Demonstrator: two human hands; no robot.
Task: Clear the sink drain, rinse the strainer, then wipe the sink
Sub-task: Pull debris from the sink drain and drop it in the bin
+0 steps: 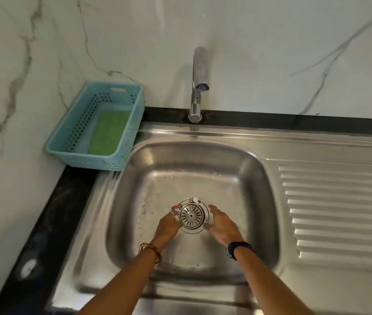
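Both hands worked at drain-clearing: the left hand (168, 220) pinched the round slotted steel strainer (191, 215) in the steel sink (257, 178) drain, the right hand (222, 225) hovered open-fingered beside it; lifting probably came next.

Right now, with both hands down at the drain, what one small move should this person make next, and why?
Probably lift the strainer out of the drain. It sits tilted in the opening, with small scraps of debris at its upper-left edge. The left hand appears to grip its left rim, while the right hand waits open beside it. The tap runs no water, so rinsing comes afterwards.
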